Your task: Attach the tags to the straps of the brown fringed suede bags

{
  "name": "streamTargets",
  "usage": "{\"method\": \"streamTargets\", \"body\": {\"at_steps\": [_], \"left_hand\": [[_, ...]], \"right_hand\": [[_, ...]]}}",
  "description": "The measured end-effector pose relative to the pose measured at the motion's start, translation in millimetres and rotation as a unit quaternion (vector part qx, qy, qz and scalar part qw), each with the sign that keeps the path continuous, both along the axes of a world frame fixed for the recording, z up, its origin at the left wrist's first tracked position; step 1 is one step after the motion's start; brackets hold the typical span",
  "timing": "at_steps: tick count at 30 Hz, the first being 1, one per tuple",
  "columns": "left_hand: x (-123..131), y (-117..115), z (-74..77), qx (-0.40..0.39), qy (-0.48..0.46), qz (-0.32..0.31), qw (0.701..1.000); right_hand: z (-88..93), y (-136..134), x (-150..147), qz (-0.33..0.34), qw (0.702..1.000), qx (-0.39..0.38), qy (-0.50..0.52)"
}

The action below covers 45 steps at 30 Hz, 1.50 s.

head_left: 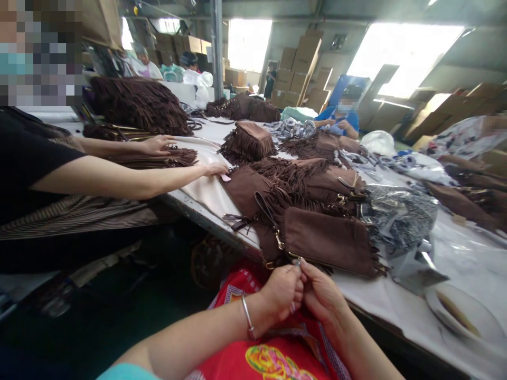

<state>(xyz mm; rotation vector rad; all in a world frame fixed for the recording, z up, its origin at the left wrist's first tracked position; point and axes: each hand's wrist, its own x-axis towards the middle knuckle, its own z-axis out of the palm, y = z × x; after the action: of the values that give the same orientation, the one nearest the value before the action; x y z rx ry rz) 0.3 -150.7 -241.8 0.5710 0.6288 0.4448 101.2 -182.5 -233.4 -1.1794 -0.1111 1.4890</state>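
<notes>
My left hand [282,292], with a silver bangle on its wrist, is closed in front of the table edge. Against it, my right hand [322,290] is closed too, thumb and finger pinched at a small metallic-looking bit whose nature I cannot make out. Just beyond both hands a flat dark brown pouch [328,240] with a gold zipper and fringe lies on the table. A wrist strap [266,210] with a gold clasp rests at its left side. More brown fringed bags [277,179] are heaped behind it. A red printed cloth [273,353] covers my lap.
At the left, a person's two hands [216,170] reach over the white table [206,203] near stacked fringed bags [138,105]. Shiny silver wrapping [400,216] and a roll of tape [461,314] are at the right. Other people sit farther back.
</notes>
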Motion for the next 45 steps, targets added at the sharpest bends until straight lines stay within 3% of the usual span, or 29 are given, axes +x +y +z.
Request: {"method": "streamTargets", "body": {"at_steps": [3, 6, 14, 17, 19, 21, 22, 23, 25, 27, 30, 33, 35, 37, 38, 40, 42, 45], "left_hand": [[-4.3, 4.3, 2.1, -0.143, -0.117, -0.037, 0.982], [-11.3, 9.3, 2.0, -0.237, -0.199, -0.064, 0.949], [-15.2, 12.3, 3.5, -0.246, -0.25, -0.084, 0.933], [-14.5, 13.4, 3.8, -0.202, -0.228, -0.108, 0.946], [-19.2, 15.9, 6.3, -0.123, -0.148, -0.14, 0.971], [-29.7, 21.5, 12.3, 0.062, -0.018, -0.153, 0.986], [-36.6, 26.1, 16.8, 0.193, 0.056, -0.141, 0.969], [-43.9, 32.0, 22.1, 0.329, 0.128, -0.112, 0.929], [-56.9, 48.3, 33.9, 0.551, 0.249, -0.037, 0.795], [-63.8, 68.9, 44.7, 0.672, 0.338, 0.021, 0.659], [-61.0, 98.3, 55.0, 0.761, 0.416, 0.013, 0.498], [-54.8, 113.5, 60.9, 0.811, 0.432, -0.039, 0.393], [-56.3, 113.2, 64.5, 0.833, 0.417, -0.062, 0.358], [-63.1, 105.4, 67.6, 0.842, 0.394, -0.091, 0.357], [-67.7, 99.3, 68.7, 0.838, 0.383, -0.112, 0.372], [-76.2, 84.2, 70.1, 0.812, 0.364, -0.151, 0.429], [-79.2, 67.5, 70.1, 0.77, 0.338, -0.163, 0.517], [-66.3, 45.8, 64.9, 0.643, 0.275, -0.143, 0.701]], "right_hand": [[-2.7, 2.1, -4.1, -0.026, 1.0, -0.006, -0.002], [-0.6, 4.2, -5.5, -0.004, 1.0, 0.023, -0.007], [6.7, 9.5, -6.6, -0.029, 0.999, 0.015, 0.016], [8.2, 5.0, -6.9, -0.024, 1.0, 0.02, -0.002], [9.3, -0.8, -2.1, 0.018, 0.999, 0.049, 0.005], [8.9, -6.9, 7.6, 0.037, 0.996, 0.077, 0.031], [7.9, -9.3, 13.6, 0.022, 0.996, 0.081, 0.042], [6.4, -10.8, 19.8, -0.012, 0.996, 0.078, 0.047], [3.2, -10.4, 30.4, -0.102, 0.992, 0.054, 0.047], [1.5, -5.7, 37.0, -0.167, 0.984, 0.033, 0.046], [6.2, 3.6, 40.7, -0.199, 0.979, 0.029, 0.02], [22.9, 5.5, 43.3, -0.205, 0.976, 0.064, -0.044], [41.8, 1.5, 45.9, -0.202, 0.97, 0.102, -0.089], [66.0, -2.5, 49.6, -0.207, 0.957, 0.138, -0.147], [79.5, -2.8, 52.2, -0.209, 0.949, 0.154, -0.182], [106.7, 2.8, 60.2, -0.191, 0.933, 0.184, -0.244], [131.2, 18.3, 73.8, -0.126, 0.928, 0.215, -0.276], [154.8, 54.4, 103.2, -0.005, 0.919, 0.231, -0.321]]}}
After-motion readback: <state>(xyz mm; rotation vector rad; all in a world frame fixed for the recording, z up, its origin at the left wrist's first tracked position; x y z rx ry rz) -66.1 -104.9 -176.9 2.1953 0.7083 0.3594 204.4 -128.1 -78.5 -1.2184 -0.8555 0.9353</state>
